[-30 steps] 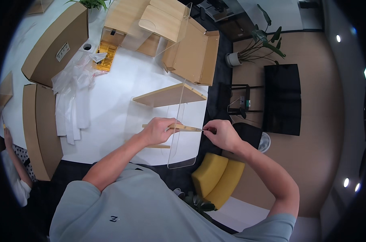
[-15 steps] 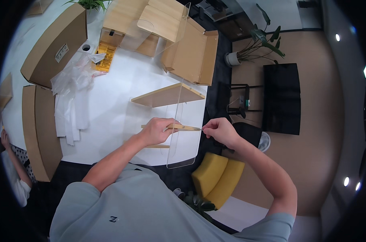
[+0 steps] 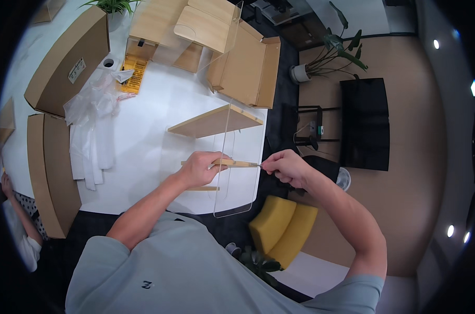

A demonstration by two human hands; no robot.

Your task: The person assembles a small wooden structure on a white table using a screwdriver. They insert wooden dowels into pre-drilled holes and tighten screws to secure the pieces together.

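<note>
My left hand (image 3: 199, 170) is closed around a narrow wooden board (image 3: 240, 164), which sits edge-up against a clear acrylic panel (image 3: 238, 212). At the board's right end, the fingertips of my right hand (image 3: 289, 167) are pinched together. A small greyish bit shows there, too small to name. Beyond my hands, a wider wooden board (image 3: 214, 123) stands slanted against the same panel. Closer to me, another thin wooden strip (image 3: 203, 188) shows partly behind my left forearm.
Brown cardboard boxes (image 3: 52, 178) line the white table's (image 3: 138, 152) left side. Plastic wrapping (image 3: 93, 104) and a yellow bit set (image 3: 134, 73) lie nearby. A wood-and-acrylic unit (image 3: 206, 26) and an opened carton (image 3: 242, 68) stand at the back. A yellow chair (image 3: 282, 230) is off the right edge.
My right hand has shifted slightly, its fingers still pinched at the board's end. My left hand keeps its grip. The whole view has moved a little.
</note>
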